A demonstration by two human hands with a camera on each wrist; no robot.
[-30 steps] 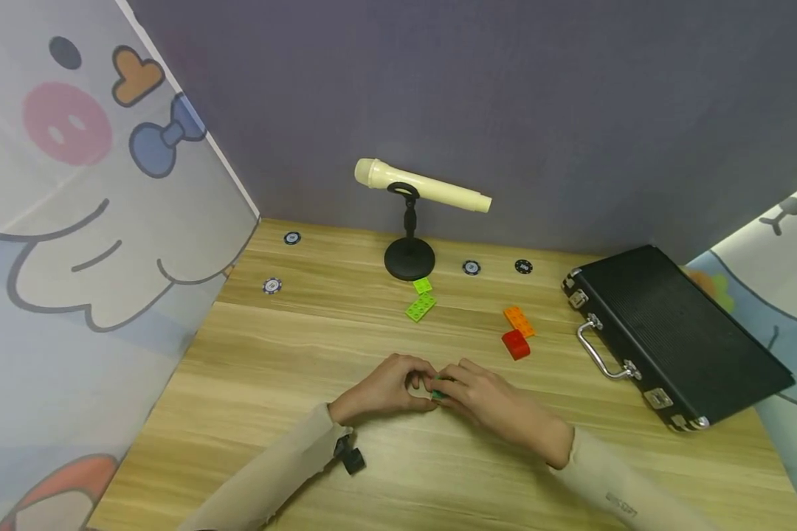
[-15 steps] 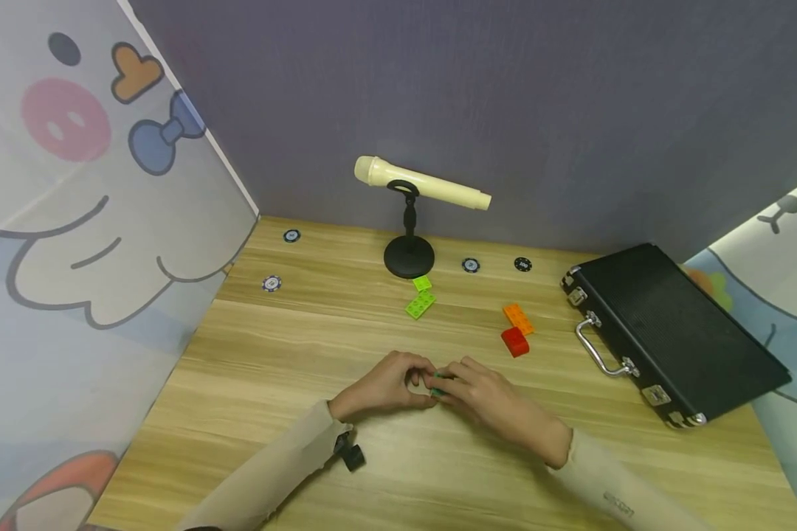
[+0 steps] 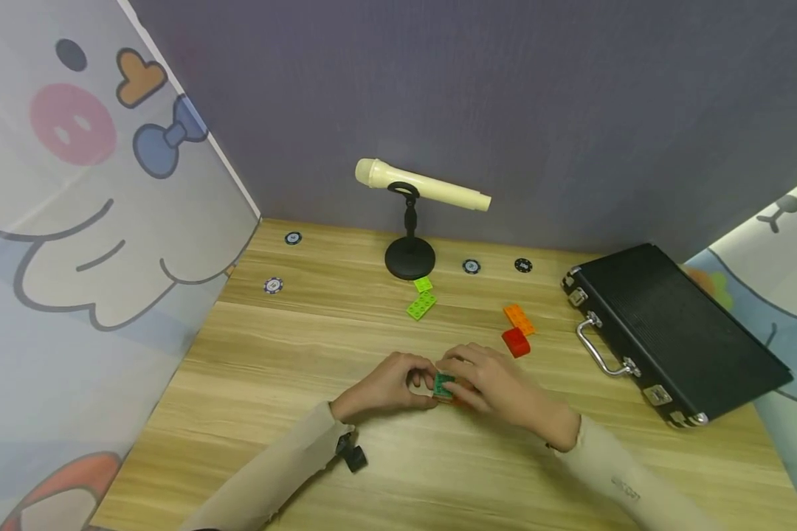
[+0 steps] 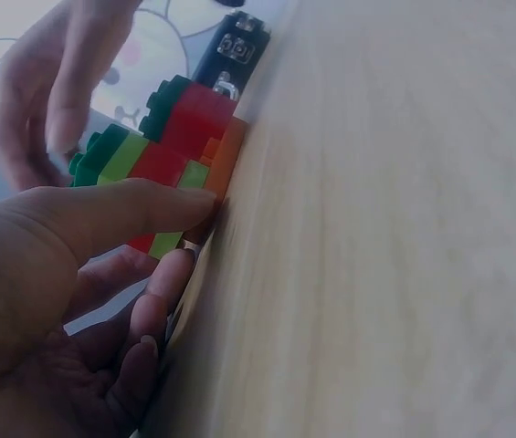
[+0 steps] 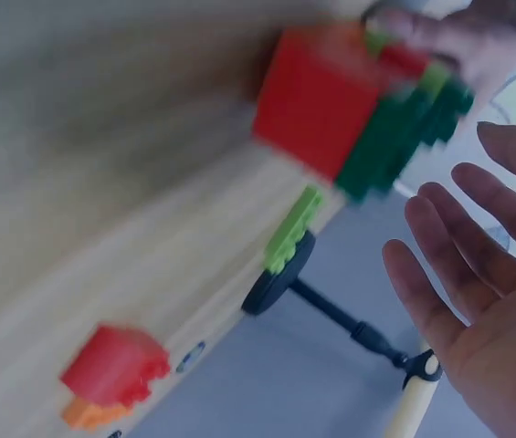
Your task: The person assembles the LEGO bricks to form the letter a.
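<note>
Between my two hands stands a small toy brick build point(image 3: 443, 385), made of red, lime and dark green studded bricks on an orange base at the table top. My left hand point(image 3: 387, 385) grips its left side between thumb and fingers; in the left wrist view the thumb point(image 4: 139, 212) lies across the lime and red bricks. Just off the build's other side is my right hand point(image 3: 505, 391), holding nothing. Its fingers are spread and loosely bent in the right wrist view, apart from the dark green bricks point(image 5: 404, 132).
A red brick point(image 3: 516, 342) touches an orange brick point(image 3: 519, 318). Lime bricks point(image 3: 421, 304) lie before a microphone point(image 3: 432, 188) on its round stand point(image 3: 409, 259). A black case point(image 3: 671, 332) is at right. Several poker chips point(image 3: 274, 285) lie toward the back.
My right hand has drawn back up and to the right off the build, leaving its green top exposed. My left hand keeps its grip in nearly the same spot.
</note>
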